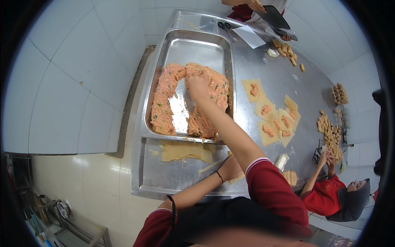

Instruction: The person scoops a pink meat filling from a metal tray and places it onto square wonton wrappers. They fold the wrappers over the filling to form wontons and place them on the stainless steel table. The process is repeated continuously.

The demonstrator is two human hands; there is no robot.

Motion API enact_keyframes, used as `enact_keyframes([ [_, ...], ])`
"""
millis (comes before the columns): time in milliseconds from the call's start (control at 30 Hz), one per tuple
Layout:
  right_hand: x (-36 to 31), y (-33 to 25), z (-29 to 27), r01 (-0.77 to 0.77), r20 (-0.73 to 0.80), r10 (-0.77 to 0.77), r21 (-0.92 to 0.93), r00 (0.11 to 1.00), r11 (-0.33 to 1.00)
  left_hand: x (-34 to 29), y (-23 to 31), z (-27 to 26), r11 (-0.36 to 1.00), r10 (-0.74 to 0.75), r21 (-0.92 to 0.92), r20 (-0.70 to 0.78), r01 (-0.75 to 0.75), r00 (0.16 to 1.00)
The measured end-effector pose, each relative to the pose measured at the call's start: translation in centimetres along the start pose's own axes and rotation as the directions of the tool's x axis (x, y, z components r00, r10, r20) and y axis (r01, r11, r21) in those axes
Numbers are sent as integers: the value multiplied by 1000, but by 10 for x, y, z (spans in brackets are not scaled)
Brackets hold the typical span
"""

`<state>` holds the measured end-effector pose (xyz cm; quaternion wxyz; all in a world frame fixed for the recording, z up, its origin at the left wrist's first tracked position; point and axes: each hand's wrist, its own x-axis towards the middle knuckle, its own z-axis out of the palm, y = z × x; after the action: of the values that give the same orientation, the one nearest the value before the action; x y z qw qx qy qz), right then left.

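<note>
A deep steel tray [231,82] holds pinkish minced filling [164,103] flecked with green. My right hand [199,82] is in the tray, its fingers curled and pressed into the top of the right-hand mound. Below the tray, my left hand [231,168] is low over the steel table beside pale yellow wrapper sheets; my right forearm partly covers it and its fingers are hardly visible. A stack of wrapper sheets [187,151] lies against the tray's near edge. To the right, several square wrappers [263,108] are spread out, each bearing a dab of filling.
Finished rolls [290,178] sit near my right elbow beside a white pack [282,161]. More rolls [329,131] pile up at right, where a co-worker [325,197] handles some. Scissors [225,27] and white paper [249,36] lie at the far end, near another person holding a dark tray [275,18].
</note>
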<state>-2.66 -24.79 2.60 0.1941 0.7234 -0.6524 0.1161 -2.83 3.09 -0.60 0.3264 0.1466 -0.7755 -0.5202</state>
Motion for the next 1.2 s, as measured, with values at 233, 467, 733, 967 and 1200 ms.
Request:
enact_keyframes([
  [233, -1, -14, 3, 13, 40, -10, -83, 999, 996, -6, -16, 14, 999, 31, 28, -79, -28, 996],
  [467, -1, -18, 3, -2, 53, 7, -98, 999, 995, -10, -23, 18, 981, -86, -178, -53, 75, 995],
  [733, -1, -17, 5, 2, 77, 5, -87, 997, 996, -5, -7, 4, 982, -82, -172, -23, 77, 996],
  [967, -3, -12, 5, -17, 127, 12, 38, 992, 999, -9, -1, -1, 966, -145, -213, 16, 145, 989],
  [1200, -5, -5, 6, -14, 167, -1, 93, 986, 996, -11, 9, -5, 988, -91, -128, -63, 82, 994],
])
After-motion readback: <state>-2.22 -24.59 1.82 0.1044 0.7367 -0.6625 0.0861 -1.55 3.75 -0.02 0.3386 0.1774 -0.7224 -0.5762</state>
